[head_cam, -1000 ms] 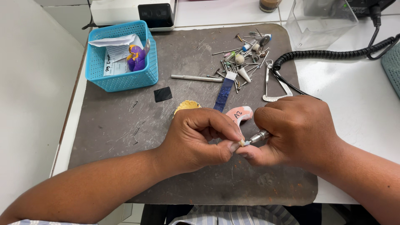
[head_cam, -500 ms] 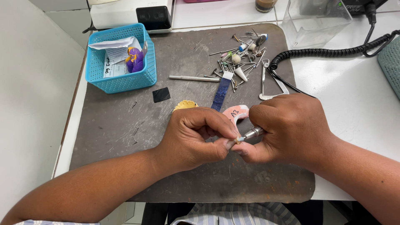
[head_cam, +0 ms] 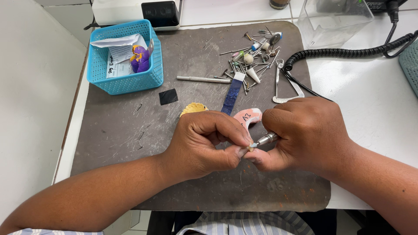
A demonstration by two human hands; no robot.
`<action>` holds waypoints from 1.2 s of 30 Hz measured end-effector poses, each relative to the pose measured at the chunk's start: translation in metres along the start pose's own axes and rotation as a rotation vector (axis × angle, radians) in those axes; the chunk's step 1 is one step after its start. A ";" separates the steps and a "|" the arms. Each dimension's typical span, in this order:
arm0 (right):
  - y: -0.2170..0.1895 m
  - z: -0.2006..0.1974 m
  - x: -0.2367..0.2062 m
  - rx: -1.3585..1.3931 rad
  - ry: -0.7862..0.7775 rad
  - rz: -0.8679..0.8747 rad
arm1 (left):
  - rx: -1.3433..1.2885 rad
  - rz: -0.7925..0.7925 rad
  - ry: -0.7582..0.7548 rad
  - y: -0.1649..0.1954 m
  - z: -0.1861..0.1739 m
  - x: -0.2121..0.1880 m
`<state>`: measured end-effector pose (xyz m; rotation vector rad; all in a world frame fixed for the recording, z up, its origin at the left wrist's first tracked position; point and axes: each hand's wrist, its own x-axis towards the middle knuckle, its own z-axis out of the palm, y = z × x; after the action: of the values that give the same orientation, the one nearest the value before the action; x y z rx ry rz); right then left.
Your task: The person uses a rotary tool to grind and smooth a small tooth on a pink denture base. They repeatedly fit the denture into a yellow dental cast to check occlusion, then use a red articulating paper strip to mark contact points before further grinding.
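Left hand (head_cam: 198,146) pinched a tiny piece (head_cam: 251,147); right hand (head_cam: 305,132) gripped the handpiece (head_cam: 266,139), tip against it. Grinding appeared under way, unfinished.

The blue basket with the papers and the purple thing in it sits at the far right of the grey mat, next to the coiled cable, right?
Not quite. The blue basket, holding papers and the purple thing, sits at the far left of the grey mat, as the head view shows. The coiled cable lies on the opposite side.
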<state>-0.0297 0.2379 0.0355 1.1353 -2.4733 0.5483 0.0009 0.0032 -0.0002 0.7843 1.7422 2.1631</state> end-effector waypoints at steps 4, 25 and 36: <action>0.000 0.000 0.000 -0.005 -0.010 0.010 | -0.017 0.015 -0.008 -0.001 -0.001 0.001; -0.001 0.000 -0.001 -0.006 -0.008 0.009 | -0.022 0.003 -0.002 -0.002 0.000 0.001; -0.001 -0.001 0.000 -0.035 -0.027 0.007 | -0.006 0.010 0.007 -0.001 0.002 0.001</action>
<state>-0.0288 0.2380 0.0361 1.1284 -2.5009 0.4921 0.0010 0.0051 -0.0007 0.7863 1.7383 2.1796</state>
